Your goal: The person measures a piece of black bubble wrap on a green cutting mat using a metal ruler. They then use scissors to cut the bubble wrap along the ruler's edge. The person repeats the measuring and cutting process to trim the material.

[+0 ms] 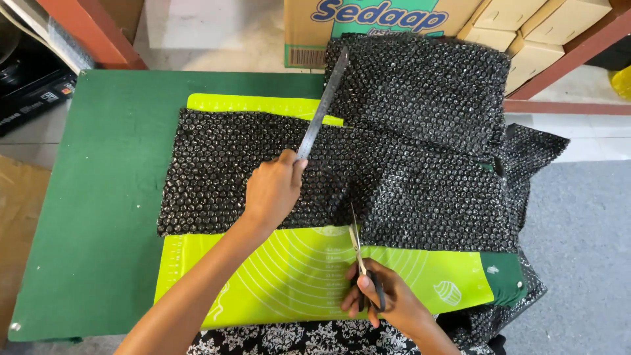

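Observation:
A sheet of black bubble wrap (217,171) lies across a lime-green mat (296,276) on a green table (98,197). My left hand (273,190) presses on the wrap and grips the lower end of a long metal ruler (322,105), which slants up and away toward the far edge. My right hand (384,299) holds black-handled scissors (360,263). Their blades point away from me and meet the near edge of the wrap just right of the ruler line.
More black bubble wrap (427,85) is heaped at the far right and spills over the table's right side. Cardboard boxes (526,26) and a red shelf frame (92,33) stand behind. A grey floor (585,250) lies to the right.

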